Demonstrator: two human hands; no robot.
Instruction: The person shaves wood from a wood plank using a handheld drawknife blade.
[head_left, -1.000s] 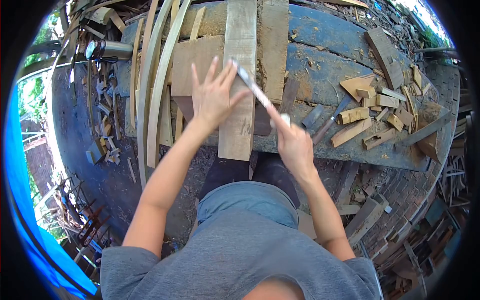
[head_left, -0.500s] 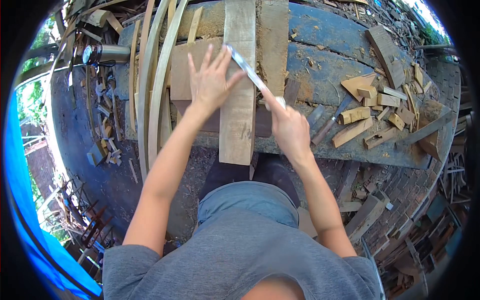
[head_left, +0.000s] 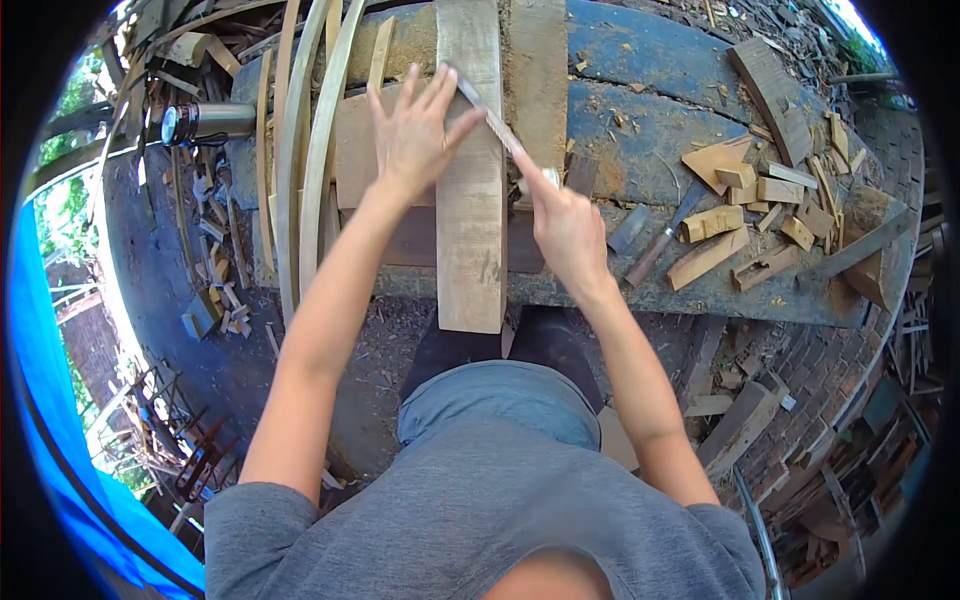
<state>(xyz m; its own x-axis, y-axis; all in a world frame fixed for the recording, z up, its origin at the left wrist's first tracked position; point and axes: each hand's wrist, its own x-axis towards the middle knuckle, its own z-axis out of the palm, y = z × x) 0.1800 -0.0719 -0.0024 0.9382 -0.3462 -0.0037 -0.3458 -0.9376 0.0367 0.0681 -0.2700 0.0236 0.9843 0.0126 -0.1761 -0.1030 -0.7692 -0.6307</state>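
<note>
**Wood plank under a flat hand and a metal blade**

Wood strips (head_left: 300,170), long and bent, lie along the left edge of the bench (head_left: 640,110), with a metal flask (head_left: 205,122) just beyond them at the far left. Next to the strips I see my left hand (head_left: 412,135) spread flat, fingers wide apart, palm pressing on the upright plank (head_left: 470,180) that runs from the far edge of the bench and overhangs the near edge. It holds nothing; its grip is wide. A thin metal blade (head_left: 490,112) crosses the plank at a slant, its far tip touching the left fingertips. My right hand (head_left: 565,225) sits just right of the plank, its grip closed around the blade's pale handle (head_left: 535,182), forefinger stretched along it. Further right a chisel (head_left: 655,240) lies on the blue bench top, and a heap of offcuts (head_left: 760,210) fills the right end.
</note>
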